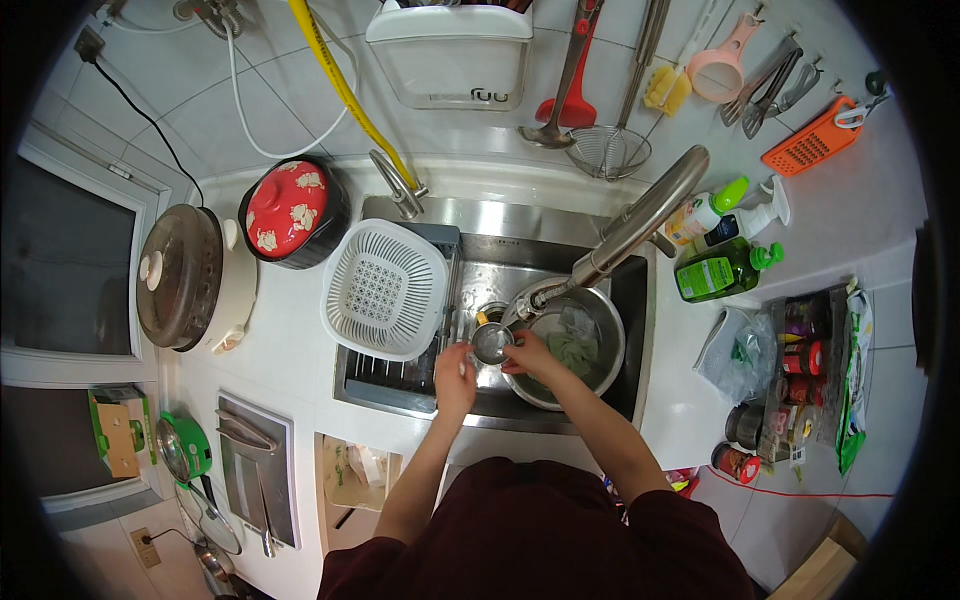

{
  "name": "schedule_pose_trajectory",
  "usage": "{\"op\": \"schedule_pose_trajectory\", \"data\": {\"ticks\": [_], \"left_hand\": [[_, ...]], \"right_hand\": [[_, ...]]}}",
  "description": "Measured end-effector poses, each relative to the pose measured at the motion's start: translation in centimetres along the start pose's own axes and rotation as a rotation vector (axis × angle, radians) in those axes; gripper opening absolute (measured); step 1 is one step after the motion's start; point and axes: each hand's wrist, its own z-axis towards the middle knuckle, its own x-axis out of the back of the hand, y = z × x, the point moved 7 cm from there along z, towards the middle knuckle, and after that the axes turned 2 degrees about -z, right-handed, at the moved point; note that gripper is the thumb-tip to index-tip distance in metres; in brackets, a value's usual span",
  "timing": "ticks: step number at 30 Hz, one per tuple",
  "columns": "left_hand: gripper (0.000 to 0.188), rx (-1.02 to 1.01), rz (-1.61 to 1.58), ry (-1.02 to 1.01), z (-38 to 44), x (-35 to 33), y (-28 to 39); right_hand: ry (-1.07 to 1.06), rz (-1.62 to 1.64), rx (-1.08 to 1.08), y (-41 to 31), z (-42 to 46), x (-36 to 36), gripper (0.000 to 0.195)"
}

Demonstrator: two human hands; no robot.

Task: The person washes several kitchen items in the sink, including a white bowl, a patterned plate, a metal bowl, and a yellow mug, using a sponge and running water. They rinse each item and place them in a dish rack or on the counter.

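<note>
Over the steel sink (487, 262), a small round metal cup (493, 343) is held between my two hands. My left hand (456, 379) grips its left side, and my right hand (532, 354) has its fingertips on the right rim. A small yellow piece (481, 318) shows at the cup's far edge; I cannot tell whether it belongs to the cup. Just right of the cup, a large stainless steel bowl (616, 337) stands in the sink with something pale green and soft (574, 349) in it. The tall metal faucet (622, 244) reaches over this bowl.
A white plastic colander (435, 300) sits on the rack at the sink's left. Beyond it are a red-lidded pot (289, 206) and a large lidded cooker (180, 277). Soap and spray bottles (716, 270) stand right. Ladles (551, 135) and a wire skimmer (611, 150) hang behind.
</note>
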Motion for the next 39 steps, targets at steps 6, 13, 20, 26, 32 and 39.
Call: {"op": "schedule_pose_trajectory", "data": {"ticks": [6, 13, 20, 26, 32, 39], "left_hand": [[0.03, -0.165, 0.272, -0.181, 0.1, -2.4, 4.0], [0.021, 0.608, -0.849, -0.105, 2.5, -6.6, -4.6], [0.029, 0.999, -1.467, -0.095, 1.1, -9.3, -6.0], [0.031, 1.125, -1.574, -0.135, 0.4, -9.0, -4.7], [0.029, 0.931, -1.497, -0.026, 1.3, -8.9, -6.4], [0.016, 0.083, -0.018, -0.245, 4.9, -5.7, 2.6]], "right_hand": [[0.099, -0.224, 0.042, -3.0, -0.9, 0.1, 0.06], [0.06, -0.152, 0.111, -5.8, -1.5, 1.5, 0.044], [0.129, 0.081, 0.315, -6.4, -2.9, 3.2, 0.023], [0.126, 0.166, 0.325, -5.7, -4.3, 4.1, 0.031], [0.137, 0.123, 0.291, -5.5, -5.1, 4.4, 0.038], [0.04, 0.091, 0.112, -4.2, -4.4, 2.0, 0.048]]}}
